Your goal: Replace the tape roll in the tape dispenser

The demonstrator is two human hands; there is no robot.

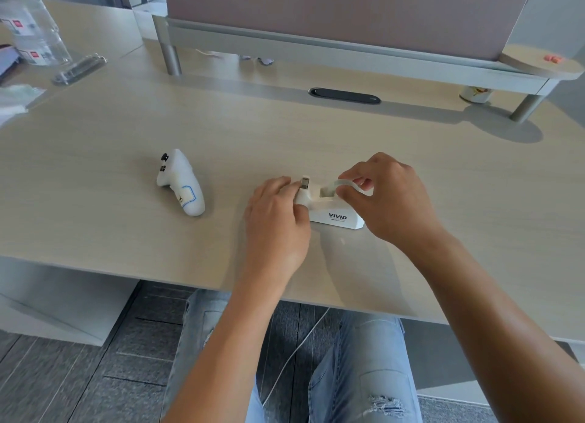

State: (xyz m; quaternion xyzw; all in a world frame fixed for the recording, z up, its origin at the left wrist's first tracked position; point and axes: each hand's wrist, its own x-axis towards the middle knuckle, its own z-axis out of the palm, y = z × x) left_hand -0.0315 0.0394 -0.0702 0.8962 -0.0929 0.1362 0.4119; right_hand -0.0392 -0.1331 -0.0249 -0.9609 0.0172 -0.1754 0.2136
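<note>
Holding a clear tape roll [349, 183] pinched between thumb and fingers, the right hand [384, 194] has it right above the open well of the white tape dispenser [335, 212], which stands on the desk [126, 137] near the front edge. The left hand [275, 220] rests against the dispenser's cutter end, fingers closed lightly around it to steady the base. A white controller [182, 183] lies well to the left of the dispenser, apart from both hands. The step in hand looks like seating the roll, or lifting it out; one frame cannot settle which. If seating, the next move calls for lowering the roll squarely into the well while the base is kept from sliding, then drawing the loose end toward the cutter.
</note>
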